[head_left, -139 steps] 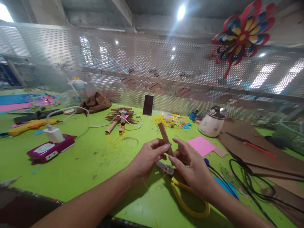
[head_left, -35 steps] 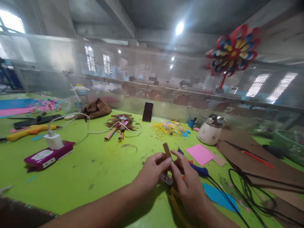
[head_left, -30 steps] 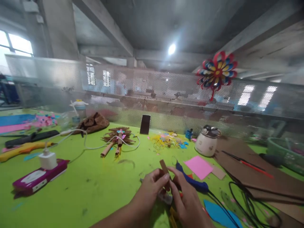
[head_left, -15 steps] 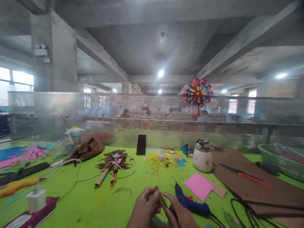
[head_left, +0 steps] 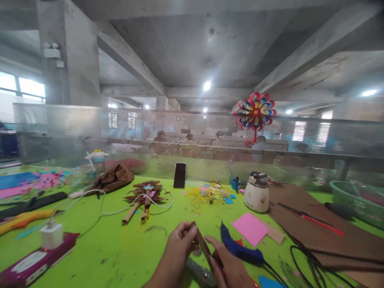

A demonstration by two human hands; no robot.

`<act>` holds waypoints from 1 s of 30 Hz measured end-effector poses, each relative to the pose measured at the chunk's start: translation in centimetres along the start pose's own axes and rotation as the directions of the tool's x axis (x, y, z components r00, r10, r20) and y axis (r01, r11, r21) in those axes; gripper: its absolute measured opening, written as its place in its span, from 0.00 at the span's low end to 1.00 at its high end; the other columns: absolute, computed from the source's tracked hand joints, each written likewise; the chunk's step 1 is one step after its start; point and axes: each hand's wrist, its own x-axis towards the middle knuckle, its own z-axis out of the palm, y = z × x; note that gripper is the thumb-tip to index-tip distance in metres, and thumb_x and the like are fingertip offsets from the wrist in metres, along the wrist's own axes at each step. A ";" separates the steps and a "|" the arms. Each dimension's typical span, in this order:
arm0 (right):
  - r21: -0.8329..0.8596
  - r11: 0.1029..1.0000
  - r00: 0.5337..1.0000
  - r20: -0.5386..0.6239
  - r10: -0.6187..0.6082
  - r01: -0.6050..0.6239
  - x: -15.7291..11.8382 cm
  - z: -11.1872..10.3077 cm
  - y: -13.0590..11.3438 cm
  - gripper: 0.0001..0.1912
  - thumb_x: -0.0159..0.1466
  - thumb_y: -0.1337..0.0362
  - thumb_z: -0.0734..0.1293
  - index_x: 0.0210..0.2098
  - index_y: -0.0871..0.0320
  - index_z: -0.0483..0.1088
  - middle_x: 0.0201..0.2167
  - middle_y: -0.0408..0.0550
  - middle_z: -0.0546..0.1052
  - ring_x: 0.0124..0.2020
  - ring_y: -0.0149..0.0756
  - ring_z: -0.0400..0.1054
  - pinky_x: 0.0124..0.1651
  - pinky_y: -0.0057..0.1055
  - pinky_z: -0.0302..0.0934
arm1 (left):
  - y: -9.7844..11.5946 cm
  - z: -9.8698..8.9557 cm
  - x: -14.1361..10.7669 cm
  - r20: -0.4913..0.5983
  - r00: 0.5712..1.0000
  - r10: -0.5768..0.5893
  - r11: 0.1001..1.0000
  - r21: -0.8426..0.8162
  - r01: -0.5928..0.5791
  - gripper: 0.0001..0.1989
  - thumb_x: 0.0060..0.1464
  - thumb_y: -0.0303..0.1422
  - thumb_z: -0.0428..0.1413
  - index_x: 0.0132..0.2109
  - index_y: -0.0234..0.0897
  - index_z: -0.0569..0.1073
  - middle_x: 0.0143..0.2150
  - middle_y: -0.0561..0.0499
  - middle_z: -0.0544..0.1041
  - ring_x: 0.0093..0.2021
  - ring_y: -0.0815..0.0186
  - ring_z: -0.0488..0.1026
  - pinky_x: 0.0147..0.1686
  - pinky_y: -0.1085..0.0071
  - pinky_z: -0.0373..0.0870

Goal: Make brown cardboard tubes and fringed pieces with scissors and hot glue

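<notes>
My left hand pinches the upper end of a narrow brown paper strip between thumb and fingers. Lower down, my right hand is closed around the other end of that strip. It slants down to the right between the hands; whether it is folded or rolled I cannot tell. Beneath it lies a greyish, see-through object, partly covered by my right hand. A blue glue gun rests just right of my right hand, beside a pink paper square.
Further left lie brown paper tubes and a spiky brown paper piece with a white cable across them. A phone stands at the back. A cream flask, brown sheet, green basket and purple power strip surround the work area.
The view has tilted down slightly, so the table sits higher. My hands still grip the strip, more of which now shows, along with more of the greyish object beneath.
</notes>
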 end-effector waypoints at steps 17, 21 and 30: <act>0.190 0.950 0.953 0.225 0.203 -0.247 0.0 -2.3 -0.8 0.19 0.65 0.67 0.58 0.56 0.54 0.59 0.35 0.47 0.70 0.35 0.36 0.66 0.36 0.31 0.61 | 0.2 0.3 0.1 -0.069 0.997 -0.027 0.987 -0.157 0.016 0.10 0.43 0.31 0.64 0.30 0.33 0.71 0.28 0.52 0.70 0.29 0.71 0.66 0.30 0.76 0.64; 0.154 0.961 0.954 0.230 0.193 -0.231 0.0 -2.3 -0.7 0.18 0.66 0.66 0.57 0.56 0.56 0.59 0.34 0.47 0.71 0.34 0.36 0.67 0.37 0.32 0.61 | 0.5 -0.1 0.5 -0.096 0.995 -0.004 0.986 -0.165 -0.012 0.09 0.44 0.31 0.63 0.31 0.33 0.71 0.31 0.51 0.71 0.31 0.71 0.67 0.32 0.75 0.65; 0.108 0.985 0.978 0.172 0.117 -0.137 -0.4 -2.5 -0.7 0.20 0.65 0.69 0.58 0.56 0.54 0.59 0.33 0.45 0.72 0.33 0.35 0.68 0.38 0.31 0.63 | 1.3 -0.2 0.7 0.031 0.999 -0.035 0.970 -0.238 0.041 0.09 0.48 0.34 0.62 0.34 0.34 0.73 0.32 0.49 0.72 0.33 0.69 0.67 0.34 0.73 0.66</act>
